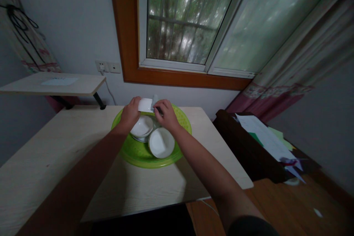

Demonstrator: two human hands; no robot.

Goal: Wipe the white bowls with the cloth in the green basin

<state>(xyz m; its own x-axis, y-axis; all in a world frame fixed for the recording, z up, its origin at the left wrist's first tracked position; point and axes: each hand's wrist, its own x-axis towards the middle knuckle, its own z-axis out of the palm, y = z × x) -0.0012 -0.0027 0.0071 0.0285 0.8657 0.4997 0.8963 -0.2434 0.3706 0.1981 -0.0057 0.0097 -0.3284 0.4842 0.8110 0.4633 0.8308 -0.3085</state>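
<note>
My left hand grips the left side of a small white object with straight edges, held above the far part of a green tray. At its right edge, the fingers of my right hand are pinched together. A greyish, see-through piece shows by those fingers; I cannot tell what it is. Below my hands, a white bowl rests on other white dishware in the tray. Another white bowl sits tilted in front of it, to the right.
The tray stands on a pale wooden table. A raised shelf with a paper sheet is at the left. Behind are a wall, a socket and a window. Papers lie on a dark surface at the right.
</note>
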